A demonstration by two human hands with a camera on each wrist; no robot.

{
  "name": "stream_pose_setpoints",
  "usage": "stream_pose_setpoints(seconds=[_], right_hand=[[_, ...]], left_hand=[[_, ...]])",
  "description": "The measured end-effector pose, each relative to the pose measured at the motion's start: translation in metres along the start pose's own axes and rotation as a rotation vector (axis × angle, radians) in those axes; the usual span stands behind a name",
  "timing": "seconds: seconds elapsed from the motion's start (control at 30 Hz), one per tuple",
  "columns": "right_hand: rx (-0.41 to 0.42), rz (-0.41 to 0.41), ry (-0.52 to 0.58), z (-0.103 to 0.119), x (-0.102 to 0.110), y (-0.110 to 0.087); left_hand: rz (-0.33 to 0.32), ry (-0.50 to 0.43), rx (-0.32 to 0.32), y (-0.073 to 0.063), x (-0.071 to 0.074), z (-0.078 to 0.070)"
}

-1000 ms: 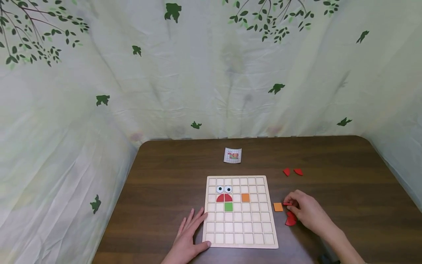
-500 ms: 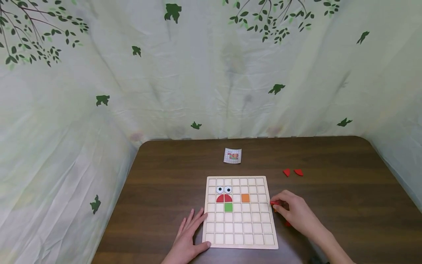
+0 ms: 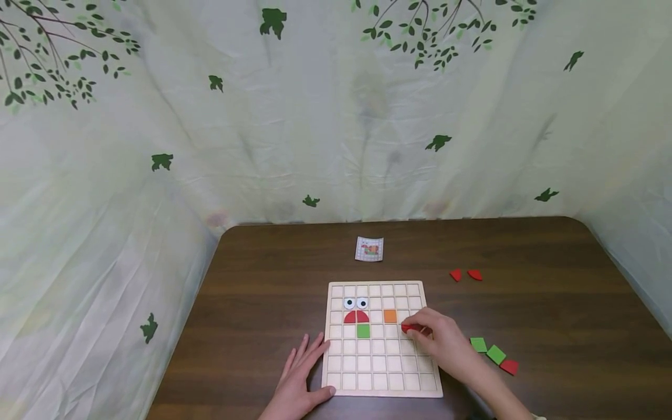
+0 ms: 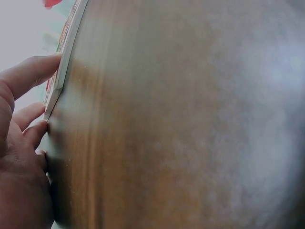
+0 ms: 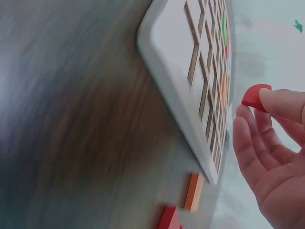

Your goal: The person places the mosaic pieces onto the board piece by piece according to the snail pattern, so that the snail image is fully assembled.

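My left hand [image 3: 301,379] lies spread at the near left corner of a pale wooden grid board [image 3: 364,364], its fingertips along the left edge and thumb at the front corner. In the left wrist view, fingertips touch the board's side [image 4: 71,45]. Over the board's right columns, my right hand [image 3: 438,338] pinches a red quarter-circle tile [image 5: 254,97] between thumb and fingers. On the board sit two eye tiles [image 3: 356,303], two red quarter-circle tiles [image 3: 356,317], a green square tile [image 3: 363,331] and an orange square tile [image 3: 390,316].
Right of the board are two green square tiles [image 3: 496,354] and a red tile [image 3: 509,366]. An orange tile [image 5: 193,192] lies beside the board's edge. Two more red tiles [image 3: 475,275] lie farther back. A small picture card [image 3: 369,249] lies behind the board.
My right hand has carried the red quarter-circle tile leftward from the loose tiles to above the board, uncovering green tiles on the table. My left hand has stayed in place.
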State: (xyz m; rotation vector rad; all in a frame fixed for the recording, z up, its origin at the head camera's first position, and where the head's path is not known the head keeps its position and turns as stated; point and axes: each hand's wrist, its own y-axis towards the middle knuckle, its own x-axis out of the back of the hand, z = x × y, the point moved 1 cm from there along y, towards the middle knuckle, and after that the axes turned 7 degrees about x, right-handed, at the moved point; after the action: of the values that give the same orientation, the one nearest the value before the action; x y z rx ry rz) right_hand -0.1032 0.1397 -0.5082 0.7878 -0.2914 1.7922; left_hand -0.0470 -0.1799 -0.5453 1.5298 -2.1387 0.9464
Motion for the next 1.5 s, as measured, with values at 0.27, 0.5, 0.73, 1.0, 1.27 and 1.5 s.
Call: stream_pose_setpoints(seconds=[0.27,0.5,0.73,1.0,1.27,1.5], right_hand=[[0.018,0.103,0.088,0.016,-0.017,0.009],[0.008,0.188,0.116,0.027,-0.033,0.02],[-0.001,0.222,0.115,0.033,-0.045,0.026],[0.01,0.197,0.068,0.036,-0.057,0.033],[0.027,0.149,-0.028,0.038,-0.067,0.033],[0.01,0.158,-0.056,0.037,-0.066,0.033]], left_hand=[[-0.009,-0.003,-0.009,-0.001,0.0,0.001],[-0.006,0.007,0.013,0.0,0.001,0.001],[0.001,0.007,0.023,0.001,0.0,-0.001],[-0.026,0.017,-0.026,-0.001,0.0,0.001],[-0.029,0.018,-0.029,-0.001,-0.001,0.002],[-0.047,0.02,-0.051,-0.001,-0.001,0.002]])
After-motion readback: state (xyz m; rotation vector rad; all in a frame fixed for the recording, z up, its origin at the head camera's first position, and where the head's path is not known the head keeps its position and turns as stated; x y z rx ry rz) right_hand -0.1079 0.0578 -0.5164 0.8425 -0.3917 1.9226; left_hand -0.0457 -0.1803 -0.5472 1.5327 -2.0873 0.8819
